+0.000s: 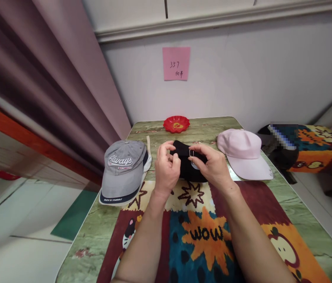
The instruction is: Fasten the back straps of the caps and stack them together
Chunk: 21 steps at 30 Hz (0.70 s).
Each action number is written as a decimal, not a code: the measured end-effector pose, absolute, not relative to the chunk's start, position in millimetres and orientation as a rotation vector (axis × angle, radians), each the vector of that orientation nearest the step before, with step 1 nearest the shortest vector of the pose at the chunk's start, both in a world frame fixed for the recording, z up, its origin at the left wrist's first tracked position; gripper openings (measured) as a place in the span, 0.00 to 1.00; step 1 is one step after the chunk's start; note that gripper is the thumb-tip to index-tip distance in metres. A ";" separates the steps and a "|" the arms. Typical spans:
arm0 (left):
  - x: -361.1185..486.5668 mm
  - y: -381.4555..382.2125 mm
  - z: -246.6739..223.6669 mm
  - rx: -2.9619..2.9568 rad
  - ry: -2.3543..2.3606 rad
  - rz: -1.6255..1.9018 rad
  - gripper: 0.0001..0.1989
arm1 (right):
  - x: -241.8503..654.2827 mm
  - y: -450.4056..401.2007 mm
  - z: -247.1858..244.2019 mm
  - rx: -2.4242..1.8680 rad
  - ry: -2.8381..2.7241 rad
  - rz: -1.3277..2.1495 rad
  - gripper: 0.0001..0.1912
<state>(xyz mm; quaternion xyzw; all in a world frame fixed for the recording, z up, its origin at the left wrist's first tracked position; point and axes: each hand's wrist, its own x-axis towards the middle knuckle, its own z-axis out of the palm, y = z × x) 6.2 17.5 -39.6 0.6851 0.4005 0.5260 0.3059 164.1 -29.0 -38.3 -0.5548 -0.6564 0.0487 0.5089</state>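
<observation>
Both of my hands are at a black cap [191, 173] near the middle of the table. My left hand [167, 165] pinches the left part of its black strap. My right hand [211, 161] grips the strap by a small metal buckle [191, 153]. Much of the cap is hidden behind my fingers. To the left a grey cap [124, 165] with "Always" lettering rests on the table, with a pale strap sticking up behind it. On the right lies a pale pink cap [242, 151], its brim toward me.
A red scalloped dish [176, 124] stands at the table's far edge. Under my arms spreads a colourful patterned mat [195, 243] on the green marbled table [80, 232]. A pink note [176, 63] is on the wall, a curtain [74, 59] hangs left, and a patterned stool [316, 145] stands right.
</observation>
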 end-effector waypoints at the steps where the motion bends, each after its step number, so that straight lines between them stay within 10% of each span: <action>1: 5.3 17.3 -39.2 1.734 0.970 1.294 0.11 | 164.1 -29.2 -37.7 -1.318 -1.591 0.111 0.10; 21: -0.9 22.7 -40.6 1.531 0.855 1.112 0.12 | 164.7 -29.1 -37.8 -1.306 -1.676 0.165 0.10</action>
